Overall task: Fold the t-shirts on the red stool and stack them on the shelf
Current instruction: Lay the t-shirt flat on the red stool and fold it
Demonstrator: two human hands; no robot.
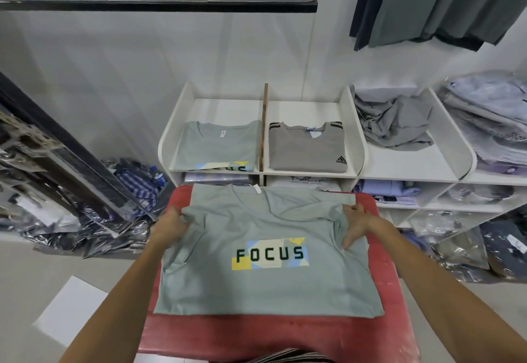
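Over at nine o'clock, plastic-wrapped garments (85, 214) lie heaped on the floor against a leaning dark frame (57, 146). Moving in, the left hand (168, 227) sits at the shirt's left shoulder, fingers curled and pinching a fold of the sleeve fabric. Dead centre, the sage-green FOCUS t-shirt (268, 260) lies front-up on the red stool (285, 337), collar pointing to twelve o'clock, hem toward six, and both sleeves turned in. Straight up at twelve, the white shelf (353, 176) carries a folded matching green shirt (219, 146) in its left compartment and a folded grey-brown striped shirt (306, 148) just beside it, across a wooden divider (263, 127). Now the right hand (356, 227), at the shirt's right shoulder: fingers spread and pressing flat on the cloth, thumb toward the printed word. At two o'clock, a crumpled grey garment (393, 123) lies in the next compartment, bagged shirts (490, 123) stacked beyond.
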